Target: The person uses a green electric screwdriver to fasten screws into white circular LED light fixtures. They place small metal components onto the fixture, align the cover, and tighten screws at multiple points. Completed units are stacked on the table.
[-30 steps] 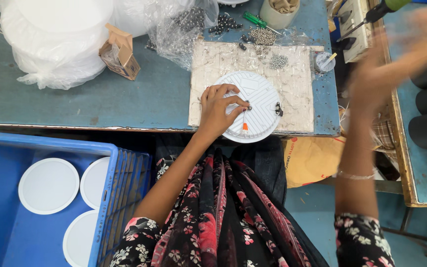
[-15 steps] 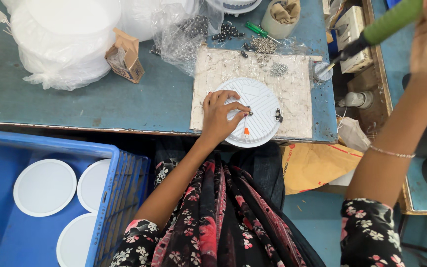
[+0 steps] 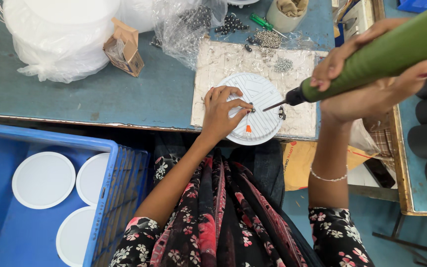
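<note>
A white round ribbed disc (image 3: pixel 260 99) lies on a pale worn board (image 3: pixel 223 64) at the table's front edge. My left hand (image 3: pixel 221 113) rests on the disc's left side and pinches a small dark screw (image 3: pixel 253 110) against it with thumb and forefinger. My right hand (image 3: pixel 366 84) grips a green electric screwdriver (image 3: pixel 396 47), held slanting down to the left. Its dark tip (image 3: pixel 272 106) hovers just right of the screw, above the disc. A small orange part (image 3: pixel 248 130) sits near the disc's lower edge.
Loose screws (image 3: pixel 270 38) and a clear plastic bag (image 3: pixel 184 24) lie behind the board. A stack of white discs in plastic (image 3: pixel 60 34) and a small open carton (image 3: pixel 124 47) stand at the left. A blue crate (image 3: pixel 109 198) by my left knee holds three white discs.
My right hand has swung the green screwdriver down and left from high at the right, bringing its tip close to the disc. My left hand stays on the disc.
</note>
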